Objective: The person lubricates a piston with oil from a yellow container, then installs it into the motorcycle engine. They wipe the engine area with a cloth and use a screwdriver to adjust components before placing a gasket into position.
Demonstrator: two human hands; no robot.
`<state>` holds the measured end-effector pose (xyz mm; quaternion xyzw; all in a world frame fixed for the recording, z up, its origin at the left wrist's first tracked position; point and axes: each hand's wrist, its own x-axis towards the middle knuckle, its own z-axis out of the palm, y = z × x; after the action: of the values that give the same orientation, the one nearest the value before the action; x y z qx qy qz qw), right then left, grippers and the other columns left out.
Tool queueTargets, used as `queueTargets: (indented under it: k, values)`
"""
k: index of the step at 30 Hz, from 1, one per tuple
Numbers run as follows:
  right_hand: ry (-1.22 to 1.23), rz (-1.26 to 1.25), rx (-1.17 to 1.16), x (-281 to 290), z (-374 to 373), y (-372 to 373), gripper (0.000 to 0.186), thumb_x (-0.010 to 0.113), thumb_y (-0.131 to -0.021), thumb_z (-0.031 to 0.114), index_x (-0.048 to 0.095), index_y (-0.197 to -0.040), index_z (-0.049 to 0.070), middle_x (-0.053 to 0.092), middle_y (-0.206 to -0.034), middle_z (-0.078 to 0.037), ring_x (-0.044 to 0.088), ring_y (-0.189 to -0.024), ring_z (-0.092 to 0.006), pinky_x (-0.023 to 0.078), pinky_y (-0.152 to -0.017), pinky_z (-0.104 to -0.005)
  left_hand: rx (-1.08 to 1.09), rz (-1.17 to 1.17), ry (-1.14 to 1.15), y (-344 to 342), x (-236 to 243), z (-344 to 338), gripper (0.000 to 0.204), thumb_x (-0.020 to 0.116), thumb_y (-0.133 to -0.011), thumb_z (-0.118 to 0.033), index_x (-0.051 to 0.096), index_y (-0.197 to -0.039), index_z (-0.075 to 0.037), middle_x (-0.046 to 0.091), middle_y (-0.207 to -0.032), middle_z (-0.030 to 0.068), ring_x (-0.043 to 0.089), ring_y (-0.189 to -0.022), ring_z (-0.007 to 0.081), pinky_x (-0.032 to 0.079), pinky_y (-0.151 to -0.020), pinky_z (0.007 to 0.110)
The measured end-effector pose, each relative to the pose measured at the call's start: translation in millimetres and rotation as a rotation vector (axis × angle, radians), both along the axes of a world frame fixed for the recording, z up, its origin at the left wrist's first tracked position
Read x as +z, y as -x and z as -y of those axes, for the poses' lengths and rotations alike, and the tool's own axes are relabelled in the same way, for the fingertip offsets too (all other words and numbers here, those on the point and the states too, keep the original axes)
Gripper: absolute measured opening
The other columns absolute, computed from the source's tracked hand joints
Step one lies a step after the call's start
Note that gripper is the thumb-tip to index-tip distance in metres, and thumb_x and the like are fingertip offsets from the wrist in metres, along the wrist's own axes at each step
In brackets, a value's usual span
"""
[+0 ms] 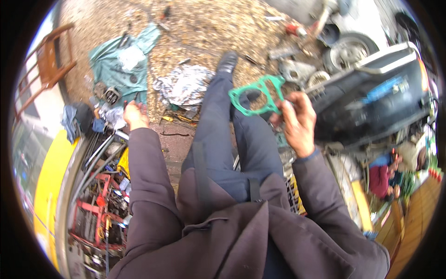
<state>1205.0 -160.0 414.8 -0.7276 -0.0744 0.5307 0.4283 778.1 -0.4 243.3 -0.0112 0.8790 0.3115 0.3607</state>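
My right hand (299,123) pinches a flat green gasket (241,108) by its near right edge, between thumb and fingers. The gasket is held up over my right leg, with a large round opening at its left end and smaller openings at the right. My left hand (135,116) is stretched out at the left, fingers slightly bent and apart, with nothing visible in it. It is nearest to a clear plastic bag (114,116) and a metal engine part (111,96) at the near edge of a teal cloth (100,58).
Crumpled foil (183,88) lies beyond my legs, near a yellow-handled tool (167,119). A red tool rack (97,209) stands at the left, below a wooden chair (53,60). On the right are a large black panel (371,100), a wheel (350,51) and metal parts. Other people (383,174) are farther right.
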Motion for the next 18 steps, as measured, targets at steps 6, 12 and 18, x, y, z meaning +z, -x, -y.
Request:
queueTargets:
  k: [6, 12, 18]
  values:
    - [-0.019, -0.123, -0.284, 22, 16, -17, 0.009, 0.053, -0.1, 0.007, 0.049, -0.105, 0.001, 0.064, -0.085, -0.009, 0.062, -0.059, -0.0115, 0.05, -0.047, -0.0229, -0.656, 1.093, 0.052, -214, 107, 51, 0.039, 0.065, -0.093, -0.034, 0.055, -0.122, -0.008, 0.062, -0.108, 0.0099, 0.061, -0.098, 0.0249, 0.052, -0.085, 0.045]
    - [-0.092, -0.145, -0.511, 47, 70, -43, 0.013, 0.055, -0.1, 0.012, 0.049, -0.106, 0.002, 0.064, -0.088, -0.009, 0.064, -0.062, -0.0144, 0.052, -0.05, -0.0256, -1.237, 1.067, 0.069, -332, 173, 61, 0.011, 0.066, -0.092, -0.011, 0.062, -0.1, -0.005, 0.066, -0.087, 0.0013, 0.065, -0.076, 0.0126, 0.056, -0.072, 0.03]
    - [-0.14, -0.171, -0.765, 51, 160, -53, 0.018, 0.058, -0.097, 0.01, 0.049, -0.111, 0.003, 0.061, -0.086, -0.006, 0.064, -0.062, -0.0127, 0.051, -0.05, -0.025, -1.588, 0.988, 0.102, -396, 205, 115, 0.005, 0.061, -0.092, -0.007, 0.057, -0.091, -0.004, 0.06, -0.079, 0.0031, 0.057, -0.068, 0.0109, 0.05, -0.065, 0.027]
